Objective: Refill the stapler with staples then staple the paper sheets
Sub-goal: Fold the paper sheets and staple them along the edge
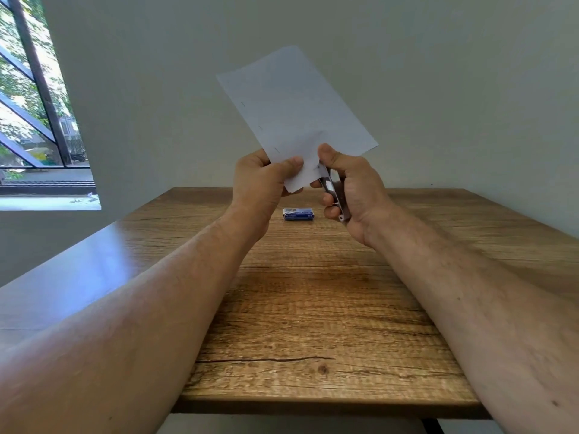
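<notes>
Both hands are raised above the wooden table (313,308), clear of its surface, near its far half. Left hand (260,180) sits left of right hand (351,189), the two close together. The paper sheets (294,114) stand tilted between and above the hands, lower corner pinched in the left hand's fingers, upper end leaning up and left toward the wall (407,73) behind. Stapler (333,191) lies in the right hand's grip, its front end against the sheets' lower edge, just right of the left thumb. Staple box (298,213) lies on the table below and behind the hands, between them. Window (34,104) sits far left, beyond the table's left edge.
</notes>
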